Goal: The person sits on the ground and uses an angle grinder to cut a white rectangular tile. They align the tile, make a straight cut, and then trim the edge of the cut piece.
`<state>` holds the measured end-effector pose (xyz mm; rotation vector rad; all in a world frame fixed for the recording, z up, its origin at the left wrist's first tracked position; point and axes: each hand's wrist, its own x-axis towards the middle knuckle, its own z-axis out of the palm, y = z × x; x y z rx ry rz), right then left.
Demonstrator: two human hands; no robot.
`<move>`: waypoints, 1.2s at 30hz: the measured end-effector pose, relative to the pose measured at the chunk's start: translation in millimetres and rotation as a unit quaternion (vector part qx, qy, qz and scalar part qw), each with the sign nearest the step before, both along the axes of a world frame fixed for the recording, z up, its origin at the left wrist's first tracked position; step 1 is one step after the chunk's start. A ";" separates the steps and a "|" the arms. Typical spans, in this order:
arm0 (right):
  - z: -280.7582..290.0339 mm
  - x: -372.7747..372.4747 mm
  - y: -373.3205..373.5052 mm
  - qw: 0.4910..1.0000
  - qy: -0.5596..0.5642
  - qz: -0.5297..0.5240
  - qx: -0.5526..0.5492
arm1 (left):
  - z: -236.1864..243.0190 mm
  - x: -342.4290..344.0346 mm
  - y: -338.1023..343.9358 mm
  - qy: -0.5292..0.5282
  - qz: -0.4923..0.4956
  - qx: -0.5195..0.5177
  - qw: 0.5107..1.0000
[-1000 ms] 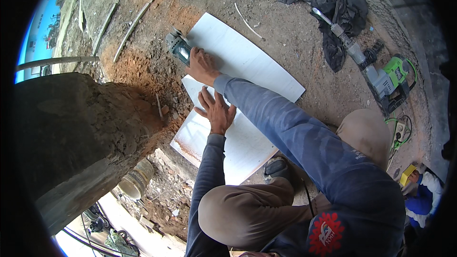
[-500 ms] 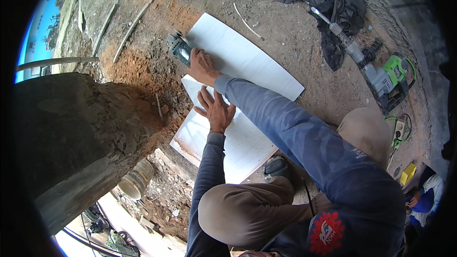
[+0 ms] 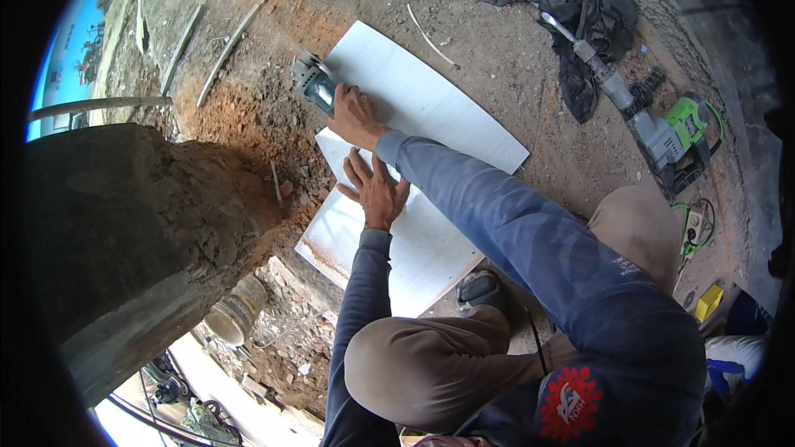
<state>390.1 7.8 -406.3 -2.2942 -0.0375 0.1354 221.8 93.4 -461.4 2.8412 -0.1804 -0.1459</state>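
Note:
My right hand (image 3: 358,116) is wrapped round the body of a dark green angle grinder (image 3: 316,89). The grinder's head points to the far left, by the left edge of a smooth white panel (image 3: 439,99), with a faint haze of dust beside it. My left hand (image 3: 381,197) lies flat, fingers spread, on the nearer white surface (image 3: 426,269), just below the right wrist. Reddish dirt marks that surface's left edge. My right forearm crosses over the white surfaces, so I cannot tell whether they are one piece or two.
A thick concrete column (image 3: 141,232) stands at left, with a dirty bucket (image 3: 236,314) near its base. At right lie a green-grey demolition hammer (image 3: 667,136), a dark cloth (image 3: 580,16), an extension socket (image 3: 694,232) and a yellow box (image 3: 709,303). Wooden strips (image 3: 240,33) lie far left.
The grinder and my right hand have shifted very slightly to the right. My left hand stays put. At the lower right edge, another person has moved partly out of view.

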 end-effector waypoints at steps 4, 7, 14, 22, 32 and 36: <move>1.6 -3.8 -3.0 1.000 0.004 0.005 -0.002 | -0.4 0.5 -1.3 0.000 0.004 0.007 1.000; 3.2 -5.7 -4.9 1.000 0.007 0.005 0.001 | -2.5 0.6 -1.4 -0.011 0.002 -0.002 1.000; 5.9 -12.5 -7.0 1.000 -0.007 -0.002 -0.006 | -4.3 0.9 0.5 -0.010 -0.005 0.008 1.000; 4.2 -19.4 -10.6 1.000 0.008 -0.003 -0.009 | -4.1 -0.5 -0.3 -0.009 0.001 0.017 1.000; -2.0 -22.8 -17.7 0.999 0.022 0.020 0.037 | -2.0 -0.5 -2.4 0.011 0.018 0.021 1.000; -3.1 -26.4 -19.2 0.999 0.021 0.020 0.035 | 1.1 -0.2 -3.8 0.001 0.011 0.017 1.000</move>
